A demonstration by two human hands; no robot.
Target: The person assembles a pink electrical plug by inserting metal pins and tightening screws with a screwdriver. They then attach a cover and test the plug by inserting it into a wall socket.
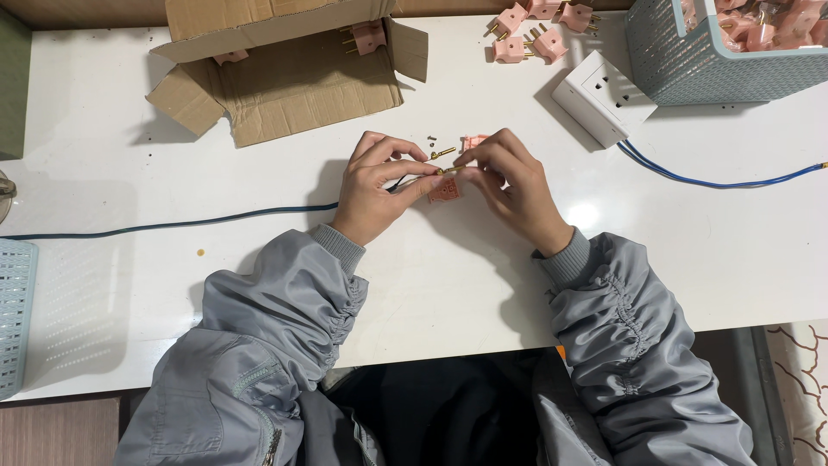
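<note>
Hands meet over the middle of the white table [103, 112], and we see both of them working on one small piece. Our left hand [373, 192] has its thumb and forefinger pinched together on the end of a dark cable [172, 223], which runs away to the left across the tabletop. Our right hand [511, 185] curls its fingers around a pink plug body [445, 190], which sits just under the fingertips and touches the table, or nearly so; the view is too tight for us to tell which. Between the two hands a brass pin [443, 154] pokes out at a slant, and the fingertips of both hands close in on that spot. A second pink plug part [472, 141] lies just behind the right hand, with a couple of tiny screws [430, 138] beside it. Further back, an open cardboard box [285, 78] holds a pink plug [369, 36]. Near the top edge lies a cluster of finished pink plugs [528, 34], next to a white socket block [598, 97] with a blue wire [716, 181] trailing to the right. A pale blue perforated basket [681, 60] in the top right corner is full of more pink plugs, and another like it [15, 311] sits at the left edge.
</note>
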